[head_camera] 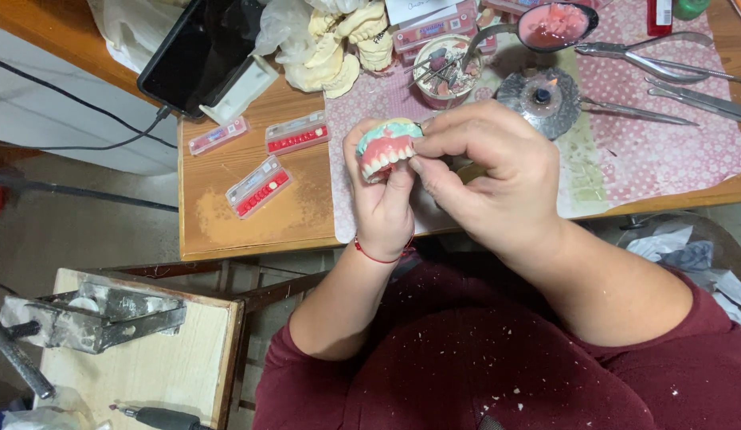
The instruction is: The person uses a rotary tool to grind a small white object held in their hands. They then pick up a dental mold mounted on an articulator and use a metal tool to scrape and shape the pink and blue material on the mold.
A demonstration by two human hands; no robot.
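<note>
Both hands meet over the near edge of the wooden desk (227, 199), closed around a denture model (386, 147) with a pink gum base, a row of white teeth and a pale green rim. The left hand (382, 203) cups it from below, thumb and fingers wrapped up its sides, a thin red bracelet (377, 256) at the wrist. The right hand (498, 171) pinches it from the right, fingertips pressed to the top edge and the gum beside the teeth. The model is held just above a pink dotted cloth (665, 151) spread over the desk. On that cloth behind the hands sit a round tin of small burs and tools (444, 72), a grey round metal disc with a dark knob (539, 97), a spoon-like ladle holding pink wax (555, 25), and long metal pliers and instruments (665, 52) at the far right. Left of the cloth lie three clear cards of artificial teeth on red strips (259, 187), near a dark tablet (197, 52) leaning on a white stand, with pale plaster casts (339, 52) beside it. Down at the lower left a grey metal flask press (92, 314) rests on a small pale stand (155, 374).
</note>
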